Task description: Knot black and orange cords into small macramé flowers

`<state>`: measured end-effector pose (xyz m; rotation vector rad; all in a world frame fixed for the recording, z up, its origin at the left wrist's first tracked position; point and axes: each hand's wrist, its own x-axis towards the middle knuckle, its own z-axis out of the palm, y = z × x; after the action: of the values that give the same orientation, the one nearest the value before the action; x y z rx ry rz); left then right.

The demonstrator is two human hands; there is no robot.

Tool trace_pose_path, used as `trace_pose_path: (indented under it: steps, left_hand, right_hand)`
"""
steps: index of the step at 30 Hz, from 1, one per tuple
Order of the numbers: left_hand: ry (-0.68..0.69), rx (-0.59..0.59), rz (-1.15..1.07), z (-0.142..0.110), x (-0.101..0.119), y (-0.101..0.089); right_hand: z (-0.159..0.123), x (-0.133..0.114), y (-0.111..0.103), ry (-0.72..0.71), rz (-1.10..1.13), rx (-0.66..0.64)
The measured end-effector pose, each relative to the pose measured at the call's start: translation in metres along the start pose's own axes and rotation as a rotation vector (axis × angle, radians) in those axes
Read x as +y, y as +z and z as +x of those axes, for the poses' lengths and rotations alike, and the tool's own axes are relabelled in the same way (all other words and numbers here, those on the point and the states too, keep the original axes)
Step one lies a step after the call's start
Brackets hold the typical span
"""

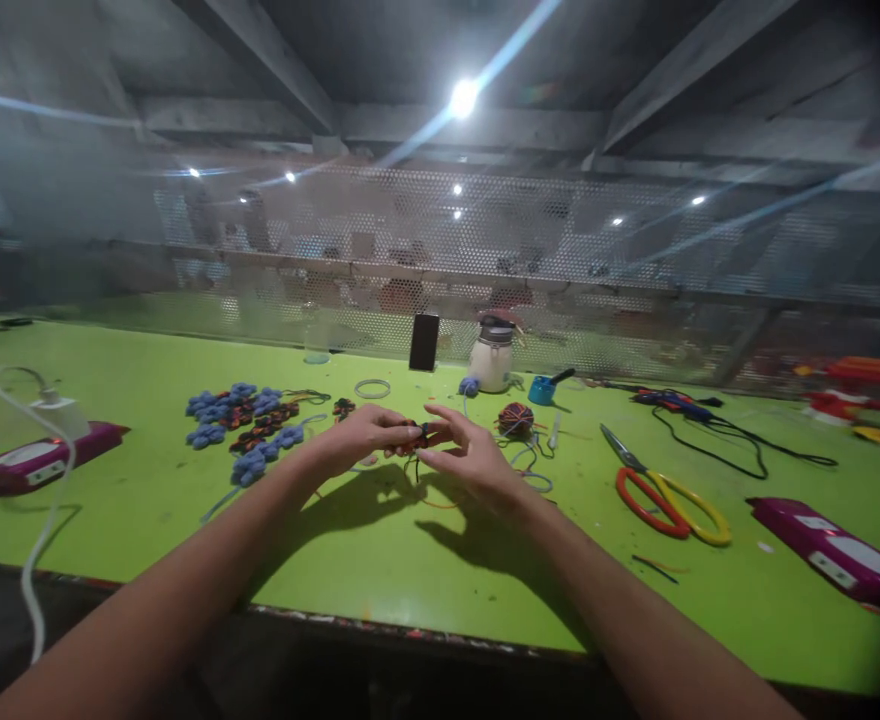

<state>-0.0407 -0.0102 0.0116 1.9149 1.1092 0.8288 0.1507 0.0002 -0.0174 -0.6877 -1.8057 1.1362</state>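
In the middle of the head view, my left hand (374,432) pinches a small dark multicoloured yarn flower (416,437) between thumb and fingers. From the other side my right hand (471,452) closes on the same piece, its index finger raised and its thumb below. Loose yarn ends hang under the flower; its far side is hidden by the fingers. To the left of my hands lie several finished-looking yarn flowers, blue ones (255,462) and dark multicoloured ones (258,432). A ball of multicoloured yarn (516,420) sits beyond my right hand, with strands around it.
Scissors (654,490) with red and yellow handles lie at right, near a purple power strip (834,550). Another purple power strip (50,458) with a white plug is at left. Behind stand a phone (424,343), a pale jug (491,360) and a blue pot (541,390).
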Motion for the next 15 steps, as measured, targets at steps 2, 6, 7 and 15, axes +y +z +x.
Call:
trace_pose_path:
  steps: [2,6,7,15]
  left_hand:
    - [-0.022,-0.010,-0.030,0.002,0.005,0.002]
    - [-0.017,0.005,-0.075,0.005,0.014,0.004]
    - [-0.016,0.027,-0.090,0.005,0.016,0.005]
    - [-0.035,0.052,-0.458,0.006,0.005,0.021]
  right_hand:
    - [0.000,-0.001,0.005,0.047,0.145,0.006]
    - [-0.001,-0.002,0.006,0.088,0.281,0.048]
    - [-0.001,-0.003,0.005,0.077,0.305,0.059]
    - [-0.001,-0.007,-0.003,0.105,0.392,0.104]
